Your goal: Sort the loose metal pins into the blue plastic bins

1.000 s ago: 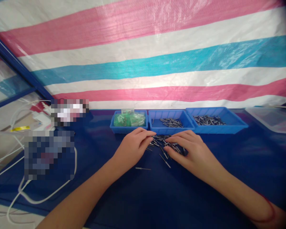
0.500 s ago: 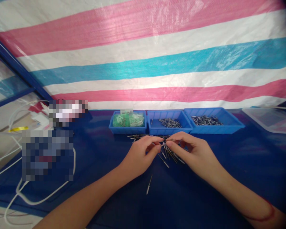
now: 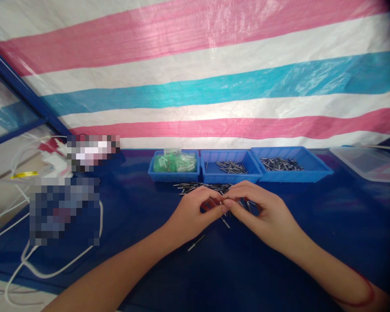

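Left hand [image 3: 195, 212], right hand [image 3: 263, 210] fingertips now meet over blind-rivet pile [image 3: 193, 188]; likely joint handling; fingers' opening, hold: can't tell

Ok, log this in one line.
left hand: meets right hand; hold: unclear; metal pins: heaped by hands; loose pin: apart; blue bins: behind

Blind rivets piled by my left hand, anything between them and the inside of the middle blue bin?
Yes: the middle blue bin's front wall, just beyond the piled blind rivets. I see no other barrier there.
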{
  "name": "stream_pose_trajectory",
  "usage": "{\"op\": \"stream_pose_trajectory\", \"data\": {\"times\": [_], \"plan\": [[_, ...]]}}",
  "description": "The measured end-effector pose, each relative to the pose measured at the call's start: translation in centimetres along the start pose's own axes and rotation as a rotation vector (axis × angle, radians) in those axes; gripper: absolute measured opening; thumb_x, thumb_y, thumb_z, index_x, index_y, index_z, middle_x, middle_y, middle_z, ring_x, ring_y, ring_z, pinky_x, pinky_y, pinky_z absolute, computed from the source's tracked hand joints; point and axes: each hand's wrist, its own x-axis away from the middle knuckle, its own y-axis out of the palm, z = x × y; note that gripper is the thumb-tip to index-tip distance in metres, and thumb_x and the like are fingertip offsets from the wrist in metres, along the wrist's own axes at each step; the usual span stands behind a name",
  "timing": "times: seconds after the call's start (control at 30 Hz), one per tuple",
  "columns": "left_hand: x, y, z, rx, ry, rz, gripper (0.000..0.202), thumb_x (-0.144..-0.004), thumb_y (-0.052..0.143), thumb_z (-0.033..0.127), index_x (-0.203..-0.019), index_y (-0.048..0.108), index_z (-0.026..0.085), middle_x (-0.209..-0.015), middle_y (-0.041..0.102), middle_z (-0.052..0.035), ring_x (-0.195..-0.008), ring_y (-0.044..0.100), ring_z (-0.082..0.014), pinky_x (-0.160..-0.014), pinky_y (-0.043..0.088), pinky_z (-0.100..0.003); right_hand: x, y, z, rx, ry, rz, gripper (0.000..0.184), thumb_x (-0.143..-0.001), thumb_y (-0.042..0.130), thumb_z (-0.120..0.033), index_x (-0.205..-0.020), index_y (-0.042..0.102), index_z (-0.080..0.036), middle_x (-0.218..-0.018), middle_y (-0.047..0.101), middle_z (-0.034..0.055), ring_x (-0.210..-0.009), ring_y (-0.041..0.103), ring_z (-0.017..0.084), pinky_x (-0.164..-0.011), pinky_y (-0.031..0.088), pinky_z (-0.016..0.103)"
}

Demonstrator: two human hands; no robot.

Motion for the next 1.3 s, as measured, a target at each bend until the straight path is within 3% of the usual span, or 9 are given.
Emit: {"op": "stream_pose_trajectory", "data": {"times": [0.43,0.57,0.63,0.7,0.83,0.93,1.0,1.17,1.3], "plan": [[-0.4,-1.6,0.6,-0.155,0.092,0.074,0.019,-0.085,0.061,0.034,-0.086,0.061,0.014,-0.086,0.061,-0.0023,-0.078,0.057,-0.0112,-0.072,0.045,-0.020,-0.1,-0.2,0.8,0.119,-0.073,-0.026,0.009,-0.086,0.057,-0.020,-0.088,0.066,-0.022,-0.087,0.067,0.0038,-0.088,0.059,0.018,-0.078,0.048,0.034],[-0.1,-2.7,1.3,-0.404,0.085,-0.078,0.033,-0.088,0.054,0.044,-0.104,0.061,0.016,-0.099,0.062,-0.0053,-0.082,0.060,-0.0143,-0.076,0.047,-0.026,-0.5,-0.7,1.0,0.205,-0.095,0.000,0.011,-0.087,0.055,-0.020,-0.085,0.065,-0.022,-0.085,0.068,0.0035,-0.086,0.059,0.018,-0.079,0.046,0.034],[0.2,-3.5,1.7,-0.652,0.077,-0.188,0.039,-0.087,0.054,0.047,-0.109,0.061,0.016,-0.105,0.062,-0.0084,-0.095,0.059,-0.0223,-0.083,0.046,-0.034,-0.8,-1.6,1.5,0.343,-0.122,0.094,0.011,-0.087,0.055,-0.020,-0.081,0.065,-0.021,-0.083,0.068,0.0044,-0.084,0.058,0.020,-0.079,0.045,0.035],[0.6,-4.3,2.3,-0.813,0.013,-0.284,0.037,-0.087,0.054,0.046,-0.108,0.062,0.017,-0.103,0.063,-0.0089,-0.095,0.060,-0.0258,-0.081,0.047,-0.037,-1.2,-2.8,2.4,0.517,-0.133,0.216,0.013,-0.086,0.055,-0.022,-0.077,0.064,-0.020,-0.081,0.069,0.0057,-0.081,0.058,0.021,-0.079,0.044,0.037],[1.3,-5.3,2.8,-0.830,-0.055,-0.429,0.035,-0.081,0.063,0.043,-0.109,0.062,0.023,-0.107,0.062,-0.0055,-0.093,0.061,-0.0244,-0.077,0.048,-0.034,-1.7,-5.6,4.7,0.865,0.047,0.419,0.021,-0.086,0.052,-0.028,-0.074,0.066,-0.018,-0.079,0.069,0.0094,-0.081,0.057,0.026,-0.075,0.039,0.041],[1.4,-5.2,2.5,-0.811,-0.046,-0.458,0.030,-0.080,0.066,0.035,-0.108,0.062,0.025,-0.107,0.061,-0.0035,-0.092,0.062,-0.0221,-0.077,0.048,-0.032,-1.6,-6.8,6.2,1.115,0.236,0.396,0.030,-0.089,0.047,-0.037,-0.086,0.069,-0.017,-0.088,0.068,0.0140,-0.090,0.054,0.033,-0.068,0.032,0.042],[1.3,-4.9,2.2,-0.807,-0.038,-0.470,0.023,-0.081,0.065,0.031,-0.103,0.063,0.024,-0.103,0.062,-0.0035,-0.089,0.062,-0.0203,-0.076,0.047,-0.029,-1.5,-7.0,6.7,1.182,0.272,0.370,0.035,-0.089,0.046,-0.041,-0.095,0.070,-0.015,-0.091,0.067,0.0165,-0.092,0.052,0.035,-0.066,0.028,0.040],[0.9,-4.1,2.6,-0.853,-0.081,-0.515,0.009,-0.086,0.059,0.023,-0.083,0.066,0.018,-0.089,0.063,-0.0045,-0.082,0.062,-0.0193,-0.071,0.047,-0.028,-1.5,-6.2,6.4,1.038,0.176,0.382,0.030,-0.084,0.054,-0.040,-0.096,0.070,-0.016,-0.090,0.067,0.0156,-0.090,0.051,0.033,-0.064,0.026,0.037],[1.0,-3.3,2.4,-0.925,-0.050,-0.491,0.011,-0.089,0.053,0.021,-0.084,0.062,0.016,-0.089,0.062,-0.0066,-0.079,0.061,-0.0208,-0.069,0.046,-0.030,-1.1,-3.8,4.6,0.822,0.039,0.258,0.020,-0.083,0.057,-0.034,-0.087,0.070,-0.020,-0.091,0.068,0.0103,-0.094,0.051,0.031,-0.073,0.033,0.041]]}}
